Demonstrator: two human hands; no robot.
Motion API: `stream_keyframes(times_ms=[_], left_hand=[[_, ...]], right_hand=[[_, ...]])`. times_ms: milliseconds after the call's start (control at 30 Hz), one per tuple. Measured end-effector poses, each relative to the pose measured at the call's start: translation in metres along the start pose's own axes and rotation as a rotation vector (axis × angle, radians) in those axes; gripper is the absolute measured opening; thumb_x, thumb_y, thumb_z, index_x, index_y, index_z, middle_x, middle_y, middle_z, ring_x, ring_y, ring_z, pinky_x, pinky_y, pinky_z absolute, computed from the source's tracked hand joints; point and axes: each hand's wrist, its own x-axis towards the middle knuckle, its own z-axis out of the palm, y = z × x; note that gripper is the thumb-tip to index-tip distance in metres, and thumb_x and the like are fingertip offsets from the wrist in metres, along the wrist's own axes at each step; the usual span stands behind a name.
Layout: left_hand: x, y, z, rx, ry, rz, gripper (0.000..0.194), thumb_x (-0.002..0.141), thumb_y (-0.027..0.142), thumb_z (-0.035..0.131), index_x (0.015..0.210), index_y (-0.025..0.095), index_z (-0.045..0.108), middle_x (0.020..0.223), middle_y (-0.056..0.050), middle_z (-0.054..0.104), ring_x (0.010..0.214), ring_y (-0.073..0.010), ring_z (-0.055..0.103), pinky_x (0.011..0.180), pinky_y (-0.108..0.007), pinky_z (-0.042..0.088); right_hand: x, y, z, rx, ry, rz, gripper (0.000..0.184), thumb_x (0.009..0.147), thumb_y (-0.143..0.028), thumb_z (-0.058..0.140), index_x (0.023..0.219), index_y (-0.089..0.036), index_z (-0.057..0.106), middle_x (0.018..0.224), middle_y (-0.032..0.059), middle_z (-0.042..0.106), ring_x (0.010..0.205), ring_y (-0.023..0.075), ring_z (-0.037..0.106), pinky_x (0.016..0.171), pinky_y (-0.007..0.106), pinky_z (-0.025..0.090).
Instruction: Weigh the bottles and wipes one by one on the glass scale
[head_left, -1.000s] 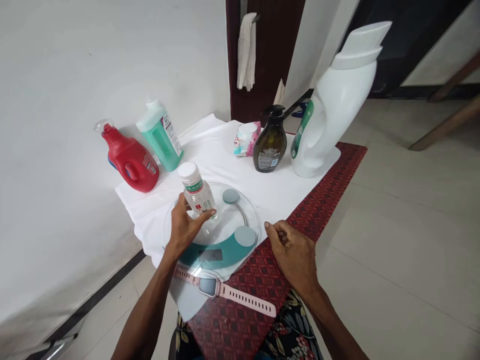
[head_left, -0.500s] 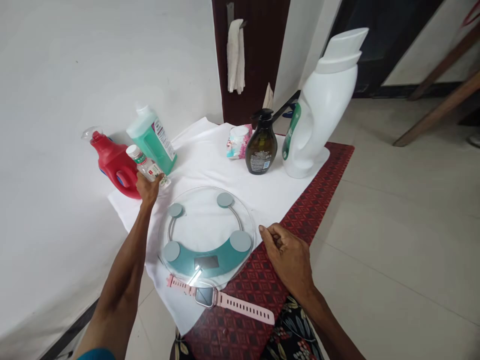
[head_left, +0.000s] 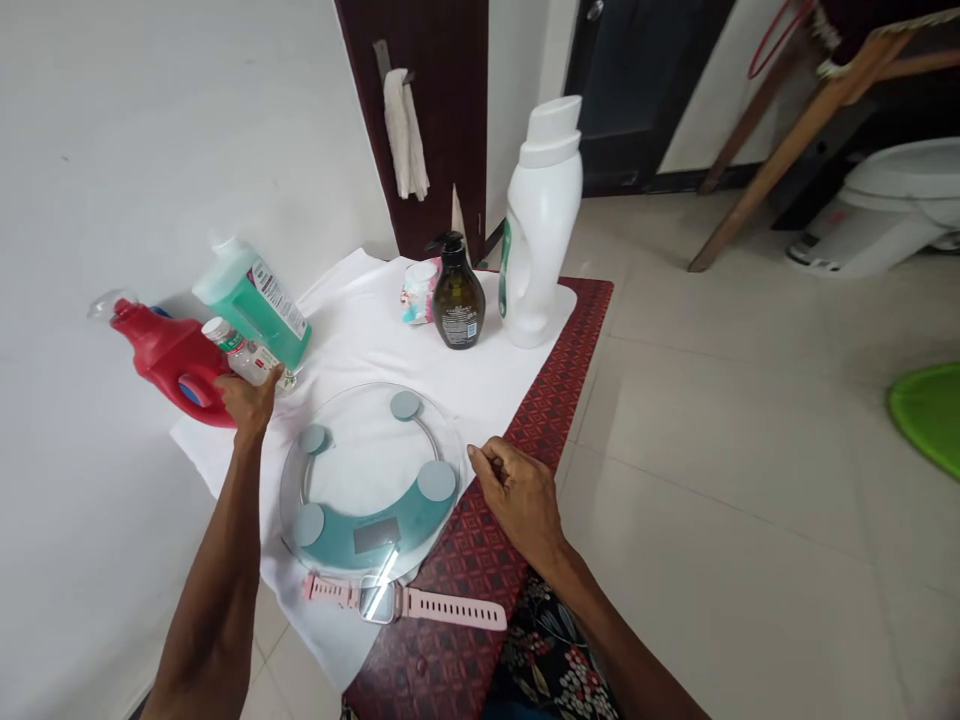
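Observation:
My left hand [head_left: 249, 400] is closed round a small clear bottle [head_left: 238, 355] with a white cap, holding it tilted between the red spray jug [head_left: 169, 357] and the green-liquid bottle [head_left: 253, 301] at the left of the white cloth [head_left: 360, 330]. The round glass scale [head_left: 369, 480] lies bare in the middle of the cloth. My right hand [head_left: 519, 500] rests loosely curled on the red patterned mat [head_left: 480, 560] beside the scale's right edge, holding nothing that I can see. A pink smartwatch [head_left: 405, 603] lies flat just in front of the scale.
At the back of the cloth stand a dark pump bottle [head_left: 457, 298], a tall white detergent bottle [head_left: 538, 225] and a small pink-and-white pack [head_left: 417, 292]. A white wall runs along the left. A dark door with a hanging towel [head_left: 405, 130] is behind. Tiled floor spreads to the right.
My left hand lifted the small clear bottle off the scale and carried it left to beside the red jug. The view has swung right. My right hand has stayed by the scale.

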Motion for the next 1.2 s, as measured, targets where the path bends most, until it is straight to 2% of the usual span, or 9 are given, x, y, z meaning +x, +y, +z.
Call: stream_keyframes(times_ms=[133,267,400,500,700,800,900,1067,1200], left_hand=[[-0.023,0.033,-0.004,-0.093,0.123,0.121,0.089,0.071,0.054,0.093,0.135,0.016,0.044,0.148,-0.026,0.050,0.143,-0.0423,0.051,0.119,-0.060,0.045],[-0.056,0.105,0.034,-0.303,-0.085,0.395,0.080,0.075,0.053,0.092,0.135,0.019,0.050,0.134,-0.016,0.061,0.118,-0.0305,0.065,0.105,-0.048,0.055],[-0.089,0.185,0.093,-0.411,-0.362,0.457,0.078,0.075,0.054,0.093,0.132,0.018,0.054,0.142,-0.021,0.060,0.128,-0.0336,0.063,0.105,-0.046,0.054],[-0.109,0.229,0.125,-0.412,-0.467,0.441,0.077,0.073,0.054,0.095,0.129,0.017,0.055,0.142,-0.023,0.060,0.137,-0.0371,0.059,0.111,-0.048,0.050],[-0.124,0.258,0.144,-0.275,-0.425,0.313,0.065,0.072,0.047,0.097,0.113,0.018,0.055,0.123,-0.022,0.070,0.122,-0.0396,0.067,0.103,-0.050,0.052],[-0.121,0.252,0.134,-0.307,-0.399,0.289,0.065,0.070,0.051,0.097,0.108,0.020,0.055,0.119,-0.018,0.073,0.117,-0.0370,0.070,0.098,-0.047,0.055],[-0.108,0.234,0.105,-0.393,-0.324,0.290,0.061,0.071,0.051,0.095,0.107,0.021,0.056,0.114,-0.013,0.075,0.107,-0.0307,0.072,0.092,-0.042,0.057],[-0.087,0.185,0.015,-0.364,-0.245,0.438,0.058,0.070,0.054,0.093,0.104,0.018,0.062,0.105,-0.008,0.074,0.097,-0.0257,0.070,0.084,-0.037,0.056],[-0.100,0.139,-0.048,-0.292,-0.259,0.438,0.059,0.069,0.058,0.093,0.103,0.019,0.064,0.099,-0.005,0.074,0.090,-0.0245,0.069,0.079,-0.037,0.055]], right_hand=[[0.000,0.001,0.001,0.020,-0.005,-0.004,0.042,0.107,-0.038,0.054,0.068,-0.026,0.044,0.059,-0.0038,0.057,0.051,0.0137,0.049,0.059,0.029,0.037],[-0.001,0.002,0.000,0.031,0.012,-0.012,0.042,0.107,-0.037,0.054,0.068,-0.026,0.044,0.060,-0.0030,0.059,0.052,0.0139,0.051,0.061,0.029,0.037],[-0.001,0.002,0.000,0.026,0.011,-0.015,0.041,0.109,-0.037,0.052,0.070,-0.026,0.046,0.062,-0.0024,0.061,0.053,0.0139,0.053,0.061,0.029,0.037],[-0.001,0.002,0.000,0.019,0.028,-0.028,0.039,0.110,-0.035,0.052,0.072,-0.026,0.047,0.065,-0.0016,0.064,0.055,0.0139,0.056,0.062,0.029,0.038],[-0.002,0.003,0.002,0.024,0.043,-0.041,0.038,0.110,-0.031,0.052,0.072,-0.025,0.049,0.066,-0.0016,0.065,0.057,0.0135,0.057,0.064,0.028,0.037],[-0.002,0.003,0.002,0.034,0.058,-0.041,0.039,0.109,-0.031,0.053,0.072,-0.025,0.047,0.065,-0.0025,0.064,0.055,0.0128,0.054,0.062,0.028,0.037],[-0.001,0.003,0.002,0.043,0.070,-0.039,0.039,0.108,-0.031,0.054,0.071,-0.025,0.046,0.063,-0.0026,0.062,0.055,0.0130,0.054,0.063,0.028,0.036],[-0.001,0.003,0.002,0.065,0.037,-0.005,0.039,0.105,-0.036,0.056,0.069,-0.025,0.045,0.061,-0.0030,0.058,0.053,0.0137,0.050,0.062,0.030,0.034],[-0.001,0.004,0.001,0.061,0.006,0.017,0.041,0.103,-0.041,0.056,0.067,-0.026,0.044,0.058,-0.0034,0.055,0.052,0.0142,0.047,0.062,0.031,0.033]])
